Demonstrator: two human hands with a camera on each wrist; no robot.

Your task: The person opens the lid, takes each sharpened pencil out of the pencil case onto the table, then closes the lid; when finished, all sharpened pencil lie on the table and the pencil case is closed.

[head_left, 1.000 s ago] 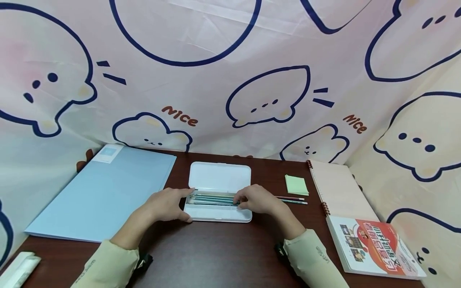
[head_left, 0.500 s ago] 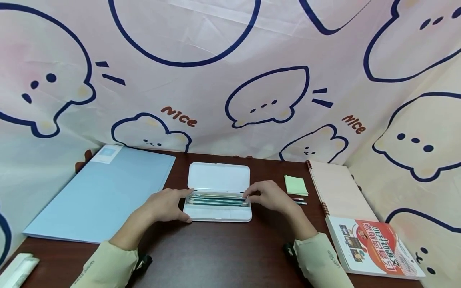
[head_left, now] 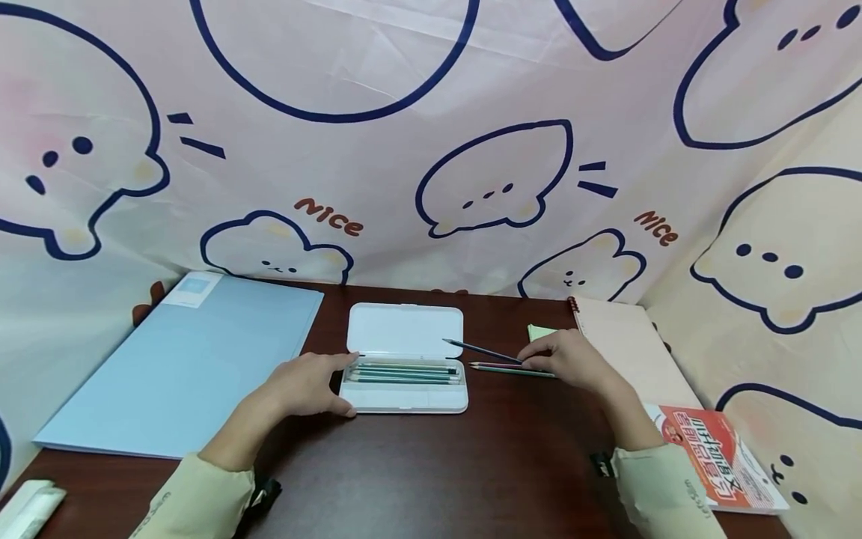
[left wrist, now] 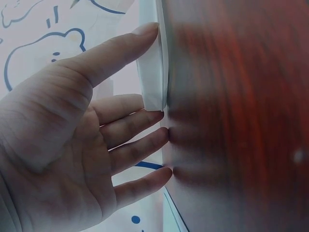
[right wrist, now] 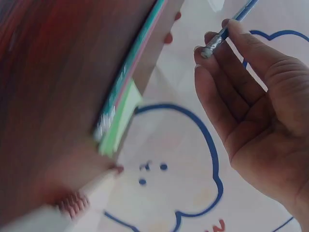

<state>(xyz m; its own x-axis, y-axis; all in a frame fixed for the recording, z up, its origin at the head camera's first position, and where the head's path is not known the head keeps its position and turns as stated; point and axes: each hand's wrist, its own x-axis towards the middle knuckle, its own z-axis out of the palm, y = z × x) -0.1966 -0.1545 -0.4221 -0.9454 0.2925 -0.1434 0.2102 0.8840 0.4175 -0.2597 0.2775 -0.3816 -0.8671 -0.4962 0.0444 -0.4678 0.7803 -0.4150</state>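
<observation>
A white pencil case (head_left: 404, 400) lies on the table with its lid (head_left: 405, 329) raised and several green pencils (head_left: 404, 373) inside. My left hand (head_left: 306, 385) holds the case's left end, thumb at the front edge and index finger at the back. In the left wrist view the thumb (left wrist: 120, 55) lies against the case wall (left wrist: 154, 72). Right of the case, my right hand (head_left: 562, 359) pinches a dark blue pencil (head_left: 481, 349) near its eraser end, tip pointing left. Beneath that hand, a green pencil (head_left: 512, 370) and a reddish one lie on the table, partly hidden.
A big light blue folder (head_left: 195, 359) lies at left. Green sticky notes (head_left: 539, 332) are partly covered by my right hand. Farther right are a spiral notebook (head_left: 640, 352) and a red-and-white book (head_left: 723, 457). A white packet (head_left: 30, 509) sits at front left. Patterned cloth walls enclose the table.
My right hand has moved right from the open case and now holds up a dark blue pencil above the pencils on the table. My left hand has stayed on the case.
</observation>
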